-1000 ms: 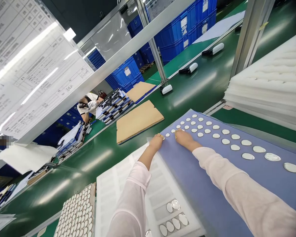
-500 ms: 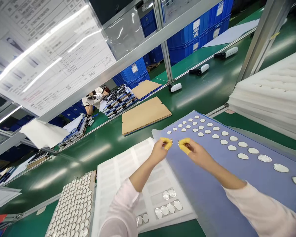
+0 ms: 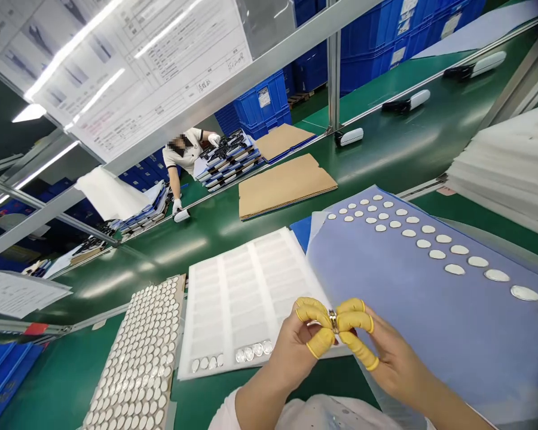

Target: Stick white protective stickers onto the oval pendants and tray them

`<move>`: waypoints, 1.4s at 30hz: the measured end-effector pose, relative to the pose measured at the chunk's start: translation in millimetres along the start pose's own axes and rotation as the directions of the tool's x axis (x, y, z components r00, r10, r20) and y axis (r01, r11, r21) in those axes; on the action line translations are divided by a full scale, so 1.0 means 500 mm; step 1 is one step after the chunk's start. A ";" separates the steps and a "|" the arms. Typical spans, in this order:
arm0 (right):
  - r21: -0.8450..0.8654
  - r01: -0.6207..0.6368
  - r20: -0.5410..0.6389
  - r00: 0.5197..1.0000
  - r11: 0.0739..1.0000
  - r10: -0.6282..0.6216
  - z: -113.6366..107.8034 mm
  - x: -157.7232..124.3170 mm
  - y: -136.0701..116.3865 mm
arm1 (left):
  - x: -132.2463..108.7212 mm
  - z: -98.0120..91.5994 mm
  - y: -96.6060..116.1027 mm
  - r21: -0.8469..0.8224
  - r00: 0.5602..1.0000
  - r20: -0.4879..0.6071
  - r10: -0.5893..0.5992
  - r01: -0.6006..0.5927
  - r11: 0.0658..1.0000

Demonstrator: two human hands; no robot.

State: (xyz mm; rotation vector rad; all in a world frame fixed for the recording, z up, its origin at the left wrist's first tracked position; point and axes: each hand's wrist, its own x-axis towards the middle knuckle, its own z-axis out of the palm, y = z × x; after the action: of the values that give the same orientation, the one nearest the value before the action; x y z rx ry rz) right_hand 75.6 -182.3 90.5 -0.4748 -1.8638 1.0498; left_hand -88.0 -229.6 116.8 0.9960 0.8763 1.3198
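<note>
My left hand (image 3: 293, 343) and my right hand (image 3: 388, 355) meet in front of me, with yellow finger covers on the fingertips. Pinched between them are small shiny metal-rimmed oval pieces (image 3: 333, 321), seen edge-on and pressed face to face; whether there are two or more I cannot tell. Under and beyond my left hand lies a white foam sheet (image 3: 240, 280) with pocket rows, holding several clear-topped ovals (image 3: 253, 351) along its near edge. To the right, white ovals (image 3: 424, 243) stand in rows on a blue-violet sheet (image 3: 385, 286).
At left a board (image 3: 134, 352) is packed with white ovals. Brown cardboard (image 3: 287, 186) lies on the green conveyor (image 3: 197, 230), along with black-and-white devices (image 3: 349, 137). White foam sheets (image 3: 511, 161) are stacked at right. Across the belt a co-worker (image 3: 186, 158) handles a device.
Both hands have come nearer to me and together, bringing their separately held pieces into contact. The view has shifted. The co-worker's hands have parted, one now reaching to a device on the belt.
</note>
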 end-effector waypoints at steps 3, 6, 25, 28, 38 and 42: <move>-0.047 -0.002 0.024 1.000 0.999 0.004 0.008 -0.015 -0.013 | -0.029 0.010 0.004 -0.119 0.997 0.011 -0.077 0.077 0.990; -0.080 -0.008 0.048 0.999 0.997 0.012 0.013 -0.025 -0.022 | -0.043 0.013 0.001 -0.122 0.996 -0.028 -0.086 0.082 0.989; 0.053 -0.207 -0.054 0.976 0.977 0.209 0.010 -0.050 -0.020 | -0.070 -0.033 -0.030 0.215 0.994 0.039 0.106 -0.112 0.970; 0.147 -0.343 -0.005 0.938 0.928 0.347 0.016 -0.041 -0.018 | -0.075 -0.038 -0.021 0.447 0.966 0.138 0.218 -0.257 0.857; 0.389 -0.551 0.211 0.833 0.738 0.511 0.043 -0.034 -0.017 | -0.074 -0.041 -0.009 0.685 0.904 0.329 0.274 -0.428 0.589; 0.295 -0.474 0.109 0.879 0.829 0.464 0.036 -0.045 -0.004 | -0.072 -0.043 -0.026 0.664 0.971 0.064 0.230 -0.213 0.717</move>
State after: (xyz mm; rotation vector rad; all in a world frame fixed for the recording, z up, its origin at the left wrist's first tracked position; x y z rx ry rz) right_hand 71.9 -207.2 76.0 -0.7517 -1.5946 1.6638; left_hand -106.2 -263.8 95.5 1.6971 1.3310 1.2264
